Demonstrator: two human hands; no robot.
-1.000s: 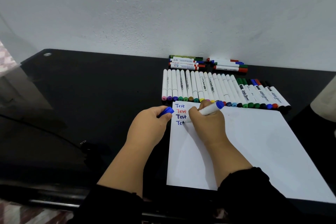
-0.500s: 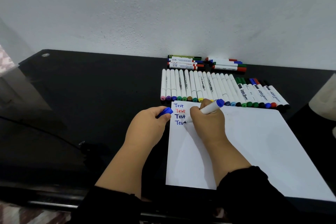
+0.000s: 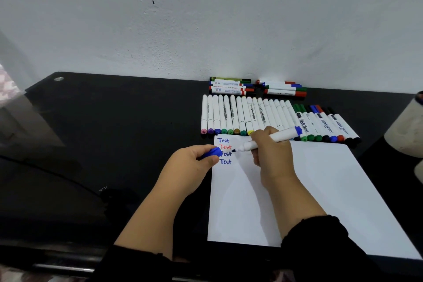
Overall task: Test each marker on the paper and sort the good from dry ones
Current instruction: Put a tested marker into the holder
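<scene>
My right hand [image 3: 271,155], pinching the marker [image 3: 270,138], has lifted its tip off the paper [image 3: 309,190] near the far-left corner, fourth "Test" finished, while my left hand [image 3: 194,165] pinches the blue cap [image 3: 211,152], so recapping probably follows.

Glossy black table [image 3: 114,144], matt paper [image 3: 320,190]

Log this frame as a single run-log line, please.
step: fourth "Test" written | right hand: holds blue marker, tip off paper | left hand: holds blue cap | next: likely recap
</scene>
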